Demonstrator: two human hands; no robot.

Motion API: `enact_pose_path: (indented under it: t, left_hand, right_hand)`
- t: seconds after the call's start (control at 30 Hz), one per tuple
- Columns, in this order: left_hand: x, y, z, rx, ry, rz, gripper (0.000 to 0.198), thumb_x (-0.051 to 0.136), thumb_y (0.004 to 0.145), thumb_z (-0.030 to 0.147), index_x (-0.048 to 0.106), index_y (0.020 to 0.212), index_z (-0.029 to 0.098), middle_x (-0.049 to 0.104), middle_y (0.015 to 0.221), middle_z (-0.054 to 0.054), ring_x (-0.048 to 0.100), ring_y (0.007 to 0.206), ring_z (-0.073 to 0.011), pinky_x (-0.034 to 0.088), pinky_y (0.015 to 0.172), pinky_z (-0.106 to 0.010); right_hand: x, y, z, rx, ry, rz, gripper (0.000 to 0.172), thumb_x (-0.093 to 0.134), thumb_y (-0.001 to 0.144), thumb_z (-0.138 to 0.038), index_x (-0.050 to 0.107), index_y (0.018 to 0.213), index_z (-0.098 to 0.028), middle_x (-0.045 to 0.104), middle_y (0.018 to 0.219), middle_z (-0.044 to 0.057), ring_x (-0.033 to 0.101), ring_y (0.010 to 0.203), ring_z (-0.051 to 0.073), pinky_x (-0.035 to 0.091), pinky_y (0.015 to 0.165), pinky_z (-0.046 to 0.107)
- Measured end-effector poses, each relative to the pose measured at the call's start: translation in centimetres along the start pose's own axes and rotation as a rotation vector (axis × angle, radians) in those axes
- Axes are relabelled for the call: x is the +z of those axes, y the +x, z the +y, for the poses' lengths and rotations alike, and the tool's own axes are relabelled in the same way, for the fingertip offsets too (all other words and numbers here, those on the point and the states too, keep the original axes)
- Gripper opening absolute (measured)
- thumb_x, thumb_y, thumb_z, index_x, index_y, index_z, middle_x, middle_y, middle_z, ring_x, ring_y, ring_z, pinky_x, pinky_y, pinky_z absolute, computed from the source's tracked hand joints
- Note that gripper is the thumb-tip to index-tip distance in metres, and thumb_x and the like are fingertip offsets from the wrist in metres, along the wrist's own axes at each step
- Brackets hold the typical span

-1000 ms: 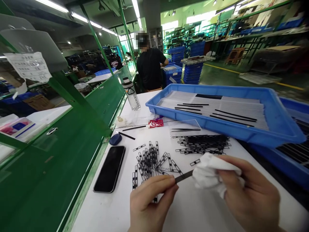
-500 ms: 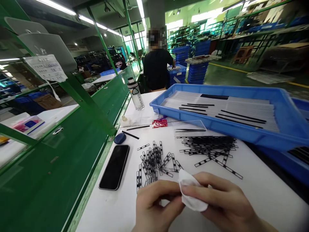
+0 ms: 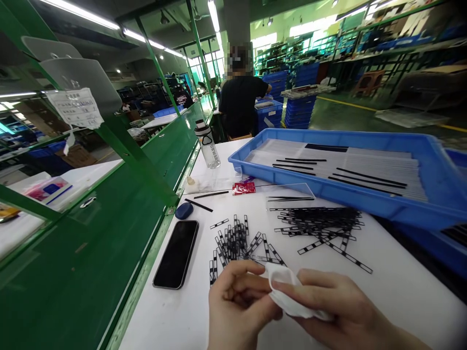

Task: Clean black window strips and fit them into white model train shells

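My right hand (image 3: pixel 333 299) pinches a folded white cloth (image 3: pixel 288 289) between thumb and fingers, low in the view. Meeting it from the left, my left hand (image 3: pixel 242 301) is closed, its fingertips pressed together at the cloth's edge; whatever they grip is hidden. Just beyond the hands lies a loose pile of short black-framed strips (image 3: pixel 233 240) with clear windows. Farther right is a denser heap of longer strips (image 3: pixel 321 221) of the same look, some sticking out towards me.
A blue tray (image 3: pixel 365 136) with white sheets and thin black strips stands at the back right. On the left are a phone (image 3: pixel 176 255), a dark blue round case (image 3: pixel 184 210) and a water bottle (image 3: pixel 209 148). A red packet (image 3: pixel 244 188) lies mid-table. A co-worker (image 3: pixel 239 104) sits ahead.
My left fingers have shifted, with the index finger raised and curled beside the cloth. The cloth has turned and spreads further under my right hand. The view has moved slightly.
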State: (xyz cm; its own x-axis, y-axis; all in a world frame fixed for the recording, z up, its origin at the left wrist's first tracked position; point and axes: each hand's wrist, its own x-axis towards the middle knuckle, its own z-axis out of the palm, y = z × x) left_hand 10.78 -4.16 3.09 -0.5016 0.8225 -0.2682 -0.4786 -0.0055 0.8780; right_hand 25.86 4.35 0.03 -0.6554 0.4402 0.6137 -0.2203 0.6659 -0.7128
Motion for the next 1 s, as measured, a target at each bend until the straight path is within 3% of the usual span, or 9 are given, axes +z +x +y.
enact_pose_path:
  t: [0.17,0.33,0.47,0.6,0.77,0.87,1.0]
  left_hand:
    - [0.0,0.1,0.2,0.016,0.032,-0.027,0.036,0.099,0.052,0.017,0.074,0.077,0.018,0.075,0.059,0.000,0.066,0.048,-0.0103,0.053,0.051,-0.014]
    - [-0.3,0.5,0.5,0.003,0.053,-0.068,0.037,0.103,0.048,0.019,0.079,0.076,0.018,0.080,0.069,-0.004,0.074,0.062,-0.0126,0.058,0.062,-0.014]
    - [-1.0,1.1,0.3,-0.017,0.024,-0.106,0.041,0.103,0.046,0.011,0.080,0.078,0.020,0.081,0.072,-0.001,0.076,0.066,-0.0129,0.059,0.065,-0.013]
    - [-1.9,1.6,0.1,-0.042,0.058,-0.193,0.039,0.100,0.052,0.006,0.080,0.083,0.020,0.082,0.076,-0.001,0.078,0.071,-0.0141,0.061,0.068,-0.014]
    - [-2.0,1.7,0.4,-0.049,0.059,-0.167,0.036,0.100,0.056,0.013,0.079,0.086,0.018,0.082,0.078,-0.005,0.079,0.073,-0.0161,0.062,0.069,-0.017]
    - [-1.9,1.8,1.0,-0.046,0.046,-0.157,0.035,0.100,0.057,0.017,0.079,0.084,0.016,0.082,0.077,-0.006,0.078,0.071,-0.0160,0.063,0.068,-0.018]
    - [-2.0,2.0,1.8,-0.024,0.048,-0.127,0.034,0.099,0.057,0.016,0.079,0.083,0.016,0.082,0.079,-0.007,0.078,0.072,-0.0161,0.062,0.068,-0.018]
  right_hand:
    - [-0.3,-0.4,0.4,-0.006,-0.107,0.015,0.046,0.056,0.096,-0.004,0.068,0.136,-0.023,0.055,0.073,0.000,0.057,0.059,0.010,0.048,0.053,0.018]
    - [-0.3,-1.0,0.8,0.027,-0.148,0.035,0.050,0.059,0.093,-0.003,0.067,0.136,-0.027,0.059,0.078,0.001,0.063,0.063,0.011,0.052,0.056,0.019]
    - [-0.4,-1.1,0.9,0.010,-0.202,0.013,0.051,0.059,0.094,-0.003,0.066,0.139,-0.027,0.058,0.074,0.000,0.062,0.060,0.011,0.052,0.053,0.019]
    - [-0.6,-1.0,0.9,0.032,-0.246,-0.004,0.045,0.064,0.095,-0.009,0.069,0.136,-0.027,0.062,0.072,0.000,0.066,0.061,0.013,0.056,0.055,0.019]
    - [-0.4,-0.9,0.9,0.044,-0.342,0.019,0.035,0.068,0.094,-0.015,0.074,0.127,-0.026,0.072,0.082,0.003,0.075,0.072,0.017,0.062,0.065,0.018]
    - [-0.3,-1.1,0.9,0.041,-0.386,0.051,0.027,0.069,0.092,-0.017,0.077,0.117,-0.026,0.074,0.082,0.002,0.077,0.074,0.018,0.060,0.060,0.016]
    - [-0.5,-1.1,0.8,0.038,-0.402,0.061,0.033,0.069,0.089,-0.015,0.077,0.117,-0.029,0.076,0.087,0.003,0.077,0.073,0.019,0.058,0.054,0.016]
